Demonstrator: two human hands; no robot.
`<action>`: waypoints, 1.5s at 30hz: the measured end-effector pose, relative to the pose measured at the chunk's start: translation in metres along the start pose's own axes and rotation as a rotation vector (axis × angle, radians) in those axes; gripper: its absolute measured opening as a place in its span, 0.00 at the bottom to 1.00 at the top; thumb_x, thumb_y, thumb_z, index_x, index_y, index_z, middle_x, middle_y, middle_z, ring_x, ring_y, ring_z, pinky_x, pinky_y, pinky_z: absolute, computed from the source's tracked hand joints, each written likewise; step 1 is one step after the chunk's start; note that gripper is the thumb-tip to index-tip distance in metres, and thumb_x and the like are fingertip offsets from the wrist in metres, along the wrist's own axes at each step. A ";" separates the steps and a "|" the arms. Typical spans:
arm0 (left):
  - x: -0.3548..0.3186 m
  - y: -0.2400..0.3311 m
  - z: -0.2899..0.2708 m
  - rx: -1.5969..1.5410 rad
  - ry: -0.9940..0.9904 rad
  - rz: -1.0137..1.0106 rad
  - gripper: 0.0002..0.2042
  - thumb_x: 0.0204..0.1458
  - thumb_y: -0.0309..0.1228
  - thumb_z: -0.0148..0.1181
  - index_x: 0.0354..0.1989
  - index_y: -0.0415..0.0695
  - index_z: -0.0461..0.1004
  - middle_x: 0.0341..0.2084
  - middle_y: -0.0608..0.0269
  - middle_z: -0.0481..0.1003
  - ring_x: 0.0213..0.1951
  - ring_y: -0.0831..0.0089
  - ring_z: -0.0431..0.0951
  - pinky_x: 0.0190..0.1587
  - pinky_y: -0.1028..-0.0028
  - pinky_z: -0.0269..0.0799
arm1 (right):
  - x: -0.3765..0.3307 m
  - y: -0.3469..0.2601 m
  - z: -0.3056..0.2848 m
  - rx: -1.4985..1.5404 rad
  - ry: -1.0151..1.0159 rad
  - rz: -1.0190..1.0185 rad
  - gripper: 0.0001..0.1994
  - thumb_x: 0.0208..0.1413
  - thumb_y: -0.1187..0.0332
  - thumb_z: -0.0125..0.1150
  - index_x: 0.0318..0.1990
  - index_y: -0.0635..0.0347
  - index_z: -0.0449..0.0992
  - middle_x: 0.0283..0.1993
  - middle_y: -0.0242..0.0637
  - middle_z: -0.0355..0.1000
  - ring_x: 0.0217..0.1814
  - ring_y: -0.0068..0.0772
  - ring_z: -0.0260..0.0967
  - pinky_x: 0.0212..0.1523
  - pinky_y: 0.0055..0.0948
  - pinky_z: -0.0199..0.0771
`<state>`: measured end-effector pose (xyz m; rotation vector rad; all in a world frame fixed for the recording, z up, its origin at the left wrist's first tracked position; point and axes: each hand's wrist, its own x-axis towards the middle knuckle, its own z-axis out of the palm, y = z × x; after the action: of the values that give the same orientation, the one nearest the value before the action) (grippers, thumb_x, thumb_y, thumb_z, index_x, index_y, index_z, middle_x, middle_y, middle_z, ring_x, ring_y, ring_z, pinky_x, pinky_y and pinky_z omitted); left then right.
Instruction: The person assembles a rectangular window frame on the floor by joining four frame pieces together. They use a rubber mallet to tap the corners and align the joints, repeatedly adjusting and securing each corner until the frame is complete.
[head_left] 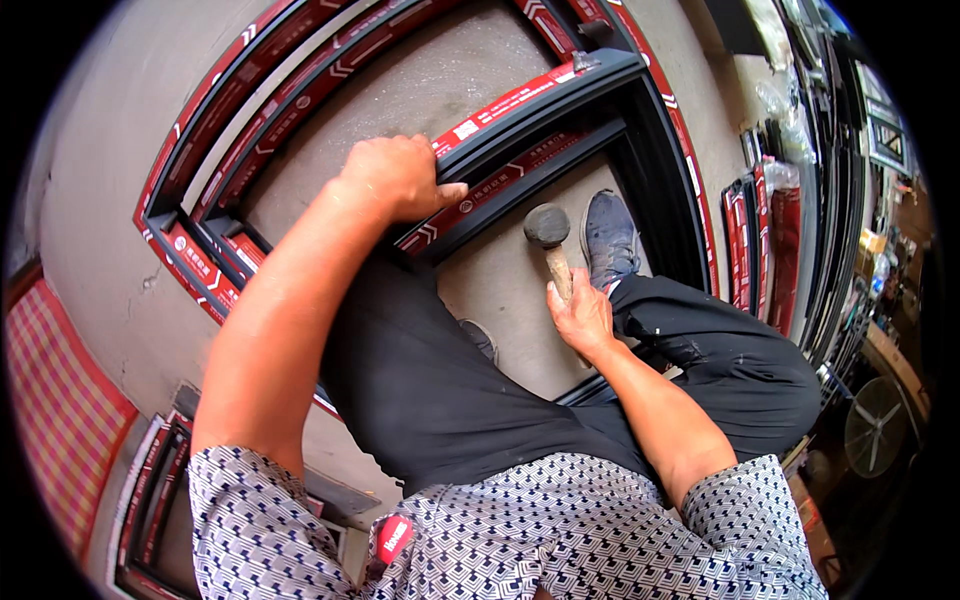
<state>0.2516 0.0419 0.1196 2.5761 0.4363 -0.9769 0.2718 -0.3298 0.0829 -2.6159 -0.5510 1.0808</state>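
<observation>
A dark window frame (690, 190) with red protective film lies on the floor around my feet. My left hand (395, 180) is wrapped over the near end of its raised inner bar (530, 105), thumb on the side facing me. Between my knees my right hand (582, 312) grips a rubber mallet (547, 226) by its pale wooden handle. The mallet's round black head points away from me, beside my shoe (610, 238), and touches no part of the frame.
More red-filmed profiles (760, 240) stand to the right, with long dark bars stacked beyond them. A fan (875, 425) is at the lower right. On the left are a checked cloth (62, 400) and another small frame (150, 500). Bare concrete floor (130, 110) shows at far left.
</observation>
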 end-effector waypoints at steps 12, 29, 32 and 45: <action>0.016 0.002 0.025 -0.016 0.066 0.041 0.32 0.61 0.59 0.64 0.44 0.33 0.76 0.36 0.35 0.84 0.42 0.38 0.86 0.48 0.47 0.81 | 0.009 0.043 0.041 -0.095 -0.019 -0.197 0.17 0.63 0.66 0.67 0.51 0.59 0.64 0.45 0.58 0.78 0.41 0.71 0.78 0.40 0.65 0.77; 0.023 0.004 0.028 -0.203 -0.009 -0.082 0.39 0.53 0.64 0.71 0.56 0.38 0.74 0.44 0.38 0.85 0.50 0.41 0.85 0.56 0.50 0.80 | 0.128 -0.109 -0.055 0.052 0.592 -0.968 0.16 0.60 0.64 0.69 0.51 0.62 0.77 0.49 0.45 0.74 0.51 0.52 0.73 0.54 0.48 0.74; 0.020 0.004 0.024 -0.218 0.001 -0.104 0.40 0.52 0.62 0.73 0.58 0.38 0.74 0.46 0.38 0.85 0.51 0.41 0.85 0.57 0.50 0.79 | 0.180 -0.161 -0.067 -0.009 0.541 -1.081 0.14 0.66 0.59 0.63 0.48 0.60 0.81 0.46 0.45 0.78 0.53 0.51 0.75 0.55 0.48 0.75; 0.020 0.007 0.017 -0.256 -0.070 -0.161 0.38 0.47 0.55 0.76 0.59 0.38 0.76 0.50 0.40 0.84 0.54 0.44 0.85 0.60 0.52 0.79 | 0.226 -0.198 -0.078 -0.566 -0.379 -0.882 0.32 0.76 0.43 0.41 0.40 0.58 0.87 0.42 0.55 0.84 0.50 0.62 0.82 0.56 0.54 0.81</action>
<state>0.2586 0.0318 0.0956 2.2986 0.7101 -0.9903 0.4261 -0.0607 0.0707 -2.0625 -2.0896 1.1783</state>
